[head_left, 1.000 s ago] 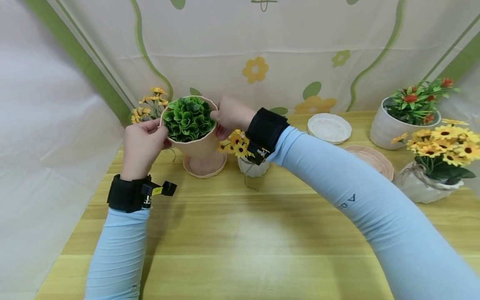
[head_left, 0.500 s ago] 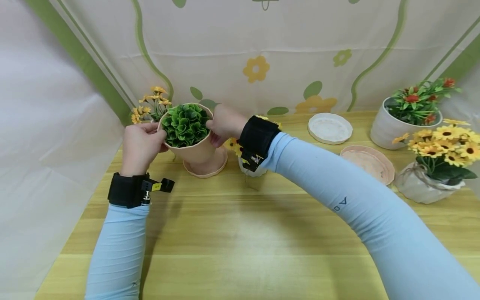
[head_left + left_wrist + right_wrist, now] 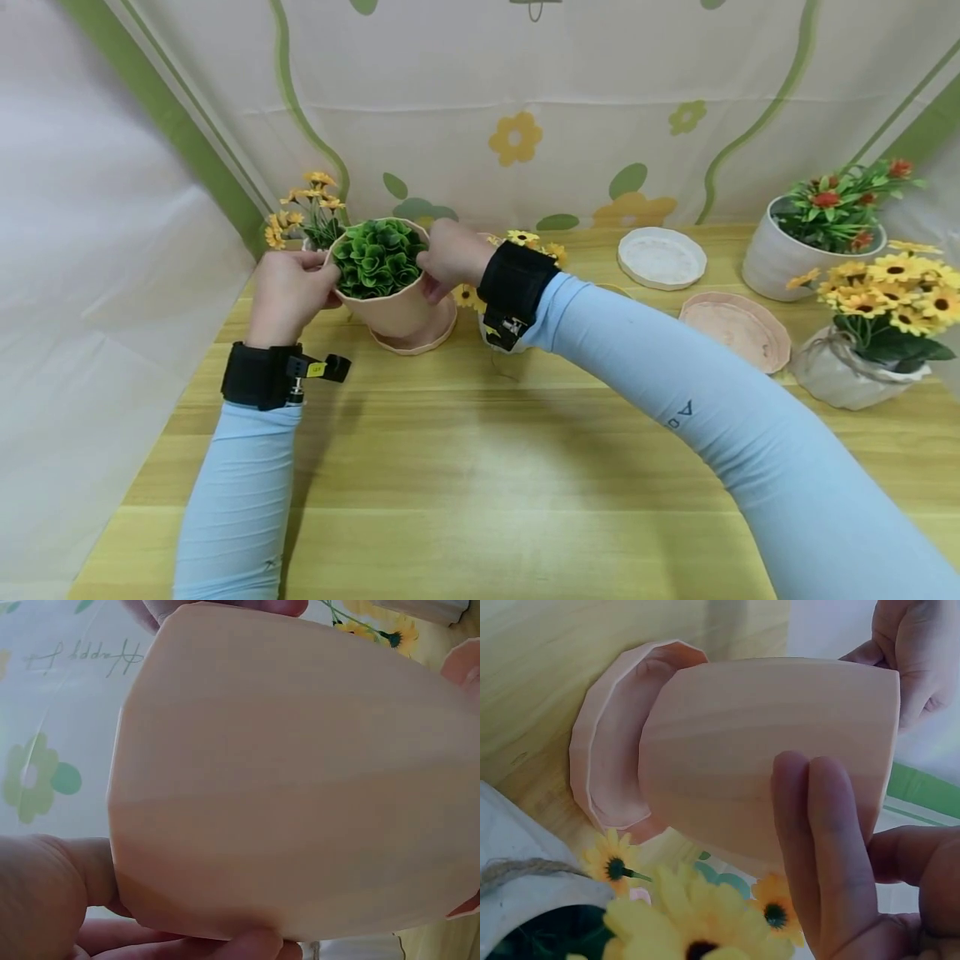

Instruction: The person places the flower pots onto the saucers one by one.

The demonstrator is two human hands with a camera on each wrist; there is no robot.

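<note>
A pale pink flowerpot (image 3: 393,310) with a bushy green plant (image 3: 378,257) is held between both hands. At its left rim my left hand (image 3: 291,292) pinches the wall, fingers beneath the side in the left wrist view. Opposite, my right hand (image 3: 453,257) grips the rim, thumb at the edge and two fingers (image 3: 838,825) along the outer wall. A pink saucer (image 3: 604,742) lies on the table below. In the right wrist view the pot's base overlaps this saucer, right at its inside. The plant is hidden in both wrist views.
Yellow flowers in a small white pot (image 3: 501,335) stand partly behind my right wrist. Orange flowers (image 3: 318,200) rise behind my left hand. Rightward lie a white saucer (image 3: 662,258) and pink saucers (image 3: 731,329), then white pots with red flowers (image 3: 780,258) and yellow flowers (image 3: 832,371).
Both hands have lowered the flowerpot toward the pink saucer, which the pot now covers more. The right hand has also come slightly left and down.
</note>
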